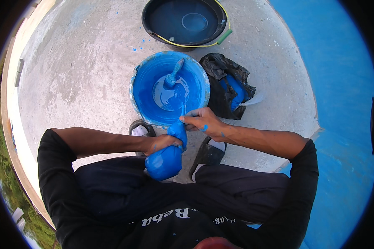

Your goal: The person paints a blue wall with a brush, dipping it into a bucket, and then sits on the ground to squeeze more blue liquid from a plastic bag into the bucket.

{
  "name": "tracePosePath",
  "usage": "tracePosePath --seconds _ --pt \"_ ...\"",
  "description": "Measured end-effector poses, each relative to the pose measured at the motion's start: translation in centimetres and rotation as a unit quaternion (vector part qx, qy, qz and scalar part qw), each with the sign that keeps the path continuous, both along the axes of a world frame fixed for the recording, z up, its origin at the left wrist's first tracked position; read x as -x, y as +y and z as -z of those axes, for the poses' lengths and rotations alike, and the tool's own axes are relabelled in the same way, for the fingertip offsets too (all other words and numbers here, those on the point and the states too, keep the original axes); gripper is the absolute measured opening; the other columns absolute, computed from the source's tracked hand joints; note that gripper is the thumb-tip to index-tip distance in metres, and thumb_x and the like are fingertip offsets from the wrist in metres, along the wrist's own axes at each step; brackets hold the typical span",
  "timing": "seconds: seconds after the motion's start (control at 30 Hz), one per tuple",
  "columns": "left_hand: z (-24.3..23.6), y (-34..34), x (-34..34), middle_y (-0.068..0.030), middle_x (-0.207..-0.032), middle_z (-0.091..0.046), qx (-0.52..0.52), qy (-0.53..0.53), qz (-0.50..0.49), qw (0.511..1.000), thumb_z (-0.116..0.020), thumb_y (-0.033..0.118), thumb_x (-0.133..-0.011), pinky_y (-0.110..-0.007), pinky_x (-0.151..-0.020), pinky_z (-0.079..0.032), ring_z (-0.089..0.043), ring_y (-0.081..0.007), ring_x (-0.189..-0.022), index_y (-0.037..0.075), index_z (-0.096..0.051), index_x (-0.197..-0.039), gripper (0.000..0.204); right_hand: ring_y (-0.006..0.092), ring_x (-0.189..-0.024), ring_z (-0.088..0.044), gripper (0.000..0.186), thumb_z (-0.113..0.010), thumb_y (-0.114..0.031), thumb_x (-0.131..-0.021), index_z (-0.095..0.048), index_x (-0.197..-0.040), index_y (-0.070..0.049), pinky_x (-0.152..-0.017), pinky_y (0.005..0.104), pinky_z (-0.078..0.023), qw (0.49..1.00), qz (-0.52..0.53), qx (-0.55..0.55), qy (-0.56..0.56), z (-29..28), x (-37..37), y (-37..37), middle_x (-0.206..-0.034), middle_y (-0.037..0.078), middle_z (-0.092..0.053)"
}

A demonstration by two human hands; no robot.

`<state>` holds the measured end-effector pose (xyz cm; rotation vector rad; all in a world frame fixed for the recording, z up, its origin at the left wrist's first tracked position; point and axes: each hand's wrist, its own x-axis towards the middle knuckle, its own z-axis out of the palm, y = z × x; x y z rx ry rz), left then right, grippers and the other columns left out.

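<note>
My left hand (164, 143) is wrapped round the middle of a bulging plastic bag of blue paint (163, 163), whose full end hangs between my knees. At its narrow upper end, the fingers of my right hand (204, 123) pinch the plastic; blue smears mark that hand. The bag's thin tip points over the near rim of a blue-coated bucket (134, 85). Inside the bucket, a paint-covered brush (173, 74) leans against the far wall, its bristle end down near a shallow patch of blue paint (170, 94).
A black bucket (153, 32) of cloudy liquid, with a yellow and green handle (224, 37), stands beyond the blue one. To the right, a crumpled black plastic bag (218, 66) holds another blue bag (237, 92). My sandaled feet flank the work; a blue-painted surface (336, 83) lies farther right.
</note>
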<state>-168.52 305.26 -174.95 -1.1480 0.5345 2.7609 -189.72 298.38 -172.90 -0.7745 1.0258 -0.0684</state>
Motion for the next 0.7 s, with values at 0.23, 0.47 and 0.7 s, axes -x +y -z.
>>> tracePosePath --seconds 0.23,0.47,0.7 --pt "-1.0 -0.4 0.6 -0.0098 -0.108 -0.065 0.006 -0.039 0.025 0.999 -0.066 0.014 -0.088 -0.036 -0.088 -0.054 -0.065 -0.0203 -0.103 0.004 -0.061 -0.111 0.026 0.0195 -0.090 -0.066 0.040 -0.073 -0.032 -0.087 -0.067 -0.103 0.004 -0.088 0.0366 -0.053 0.999 -0.005 0.020 0.028 -0.5 -0.2 -0.2 -0.097 0.013 -0.068" --pt "-1.0 -0.2 0.4 -0.0098 -0.111 -0.064 0.030 -0.032 0.045 0.998 -0.064 0.008 -0.089 -0.036 -0.091 -0.053 -0.064 -0.0200 -0.106 0.004 -0.061 -0.111 0.022 0.0208 -0.091 -0.066 0.042 -0.073 -0.035 -0.087 -0.068 -0.104 0.003 -0.089 0.0373 -0.052 1.000 -0.007 0.011 0.020 -0.4 -0.2 0.0 -0.099 0.014 -0.069" --pt "-1.9 -0.4 1.0 -0.0065 -0.100 -0.066 -0.071 -0.094 -0.007 0.993 -0.059 0.018 -0.090 -0.033 -0.082 -0.055 -0.066 -0.0145 -0.090 0.006 -0.062 -0.105 0.019 0.0224 -0.093 -0.067 0.045 -0.074 -0.036 -0.087 -0.067 -0.106 0.004 -0.090 0.0377 -0.052 0.999 -0.016 0.024 0.025 -0.8 -0.4 -0.1 -0.101 0.016 -0.069"
